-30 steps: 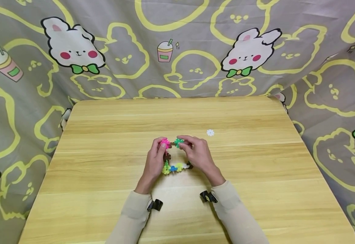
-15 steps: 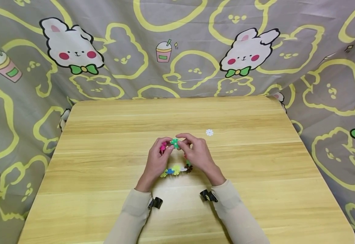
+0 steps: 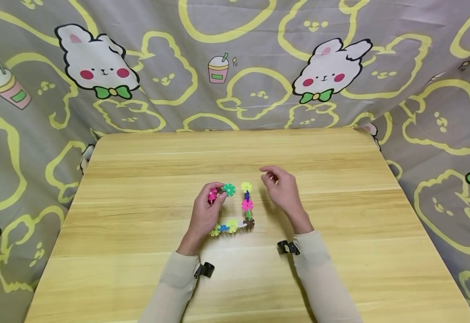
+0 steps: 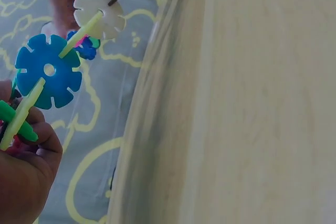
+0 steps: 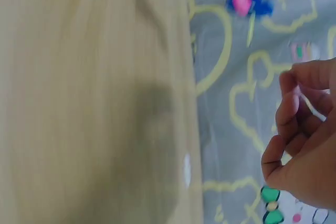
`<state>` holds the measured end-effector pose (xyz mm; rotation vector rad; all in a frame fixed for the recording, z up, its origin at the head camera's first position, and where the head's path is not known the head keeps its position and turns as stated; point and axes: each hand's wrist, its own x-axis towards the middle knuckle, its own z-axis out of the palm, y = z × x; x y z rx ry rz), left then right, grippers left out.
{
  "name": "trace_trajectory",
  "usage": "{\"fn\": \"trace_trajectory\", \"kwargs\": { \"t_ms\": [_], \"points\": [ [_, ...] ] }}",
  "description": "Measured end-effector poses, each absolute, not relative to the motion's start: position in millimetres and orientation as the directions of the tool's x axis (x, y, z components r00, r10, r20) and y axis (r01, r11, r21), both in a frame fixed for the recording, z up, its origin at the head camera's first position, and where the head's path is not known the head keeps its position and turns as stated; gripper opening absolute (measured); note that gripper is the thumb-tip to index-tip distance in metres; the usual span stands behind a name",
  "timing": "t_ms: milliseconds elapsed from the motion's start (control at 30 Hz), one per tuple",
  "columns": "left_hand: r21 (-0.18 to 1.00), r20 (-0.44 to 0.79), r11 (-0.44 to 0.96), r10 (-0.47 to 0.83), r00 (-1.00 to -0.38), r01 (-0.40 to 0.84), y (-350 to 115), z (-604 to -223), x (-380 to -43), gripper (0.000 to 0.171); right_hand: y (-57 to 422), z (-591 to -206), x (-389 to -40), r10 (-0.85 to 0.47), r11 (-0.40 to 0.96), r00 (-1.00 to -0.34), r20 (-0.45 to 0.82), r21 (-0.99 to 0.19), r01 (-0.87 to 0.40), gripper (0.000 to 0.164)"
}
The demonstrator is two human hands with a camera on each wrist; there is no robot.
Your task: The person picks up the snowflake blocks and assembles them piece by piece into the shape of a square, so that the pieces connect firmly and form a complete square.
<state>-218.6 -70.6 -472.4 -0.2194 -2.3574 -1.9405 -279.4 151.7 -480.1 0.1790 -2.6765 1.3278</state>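
Note:
My left hand [image 3: 205, 212] pinches a chain of notched plastic snowflake discs [image 3: 247, 205] near its pink disc [image 3: 212, 194]. One end is a green disc [image 3: 229, 189] by the fingertips. Across a gap, the other end is a yellow disc [image 3: 246, 186]. The chain bends in an open square above the table. In the left wrist view a blue disc [image 4: 31, 72] and a white disc [image 4: 90, 4] join through slots. My right hand [image 3: 285, 194] is to the right of the chain, fingers loosely curled around nothing. A loose white piece [image 5: 187, 170] shows on the table in the right wrist view.
The wooden table [image 3: 360, 215] spreads around both hands. A grey curtain [image 3: 259, 45] with yellow outlines and rabbit prints hangs behind it and at both sides. Black straps [image 3: 206, 270] sit at both wrists.
My right hand has let go of the chain and moved right, and now covers the loose white disc in the head view. The green end moved slightly left; the chain's right side is uncovered.

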Motion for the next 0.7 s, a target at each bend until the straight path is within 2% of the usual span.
{"fn": "trace_trajectory", "kwargs": {
  "t_ms": [133,300,500,700],
  "points": [
    [0.97,0.141,0.193,0.056,-0.988,0.149,-70.0,-471.8,-218.3,0.026,169.3,-488.9,-291.1,0.031,0.664,-0.993,0.118,-0.745,-0.068,0.024],
    [0.97,0.138,0.194,0.055,-0.989,0.146,-69.7,-471.2,-217.6,0.025,182.7,-500.2,-299.8,0.053,0.691,-0.999,0.003,-0.722,0.035,0.029],
    [0.971,0.133,0.192,0.053,-0.99,0.141,-69.4,-471.0,-217.8,0.025,188.9,-508.2,-304.4,0.055,0.689,-0.994,-0.095,-0.717,0.107,0.033],
    [0.972,0.126,0.194,0.06,-0.99,0.136,-69.5,-471.9,-217.9,0.025,191.8,-509.9,-308.1,0.031,0.723,-0.982,-0.186,-0.674,0.15,0.044]
  ]
}}
